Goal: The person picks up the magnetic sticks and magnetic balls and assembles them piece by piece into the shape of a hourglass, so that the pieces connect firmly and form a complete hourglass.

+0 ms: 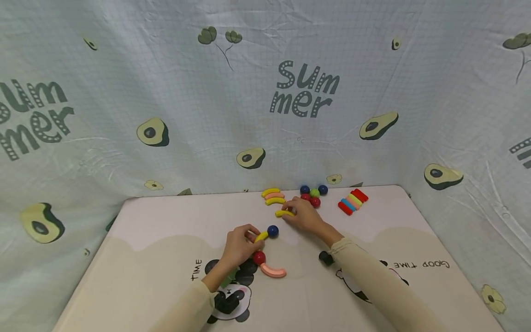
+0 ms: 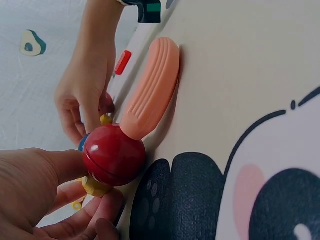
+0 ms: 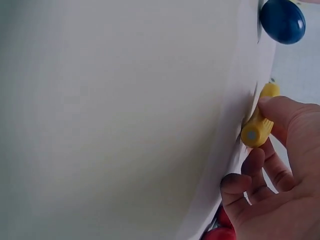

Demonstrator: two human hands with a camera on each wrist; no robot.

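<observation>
My left hand [image 1: 239, 245] pinches a yellow curved stick [image 1: 261, 236] just above the table. A dark blue ball [image 1: 272, 231] sits at that stick's far end and a red ball [image 1: 259, 257] close to its near end. Joined to the red ball is a ridged pink curved stick [image 2: 154, 87], which lies out to the right. Farther back, my right hand [image 1: 303, 215] holds another yellow curved stick [image 3: 259, 120] between thumb and index finger. A round grey spot shows on this stick's end in the right wrist view.
Beyond the right hand lie yellow and pink curved sticks [image 1: 274, 201] in a row. Blue, red and green balls [image 1: 315, 193] cluster at the table's back edge. Short straight bars [image 1: 352, 202] in several colours lie right of them. A patterned curtain [image 1: 199, 115] hangs behind the table.
</observation>
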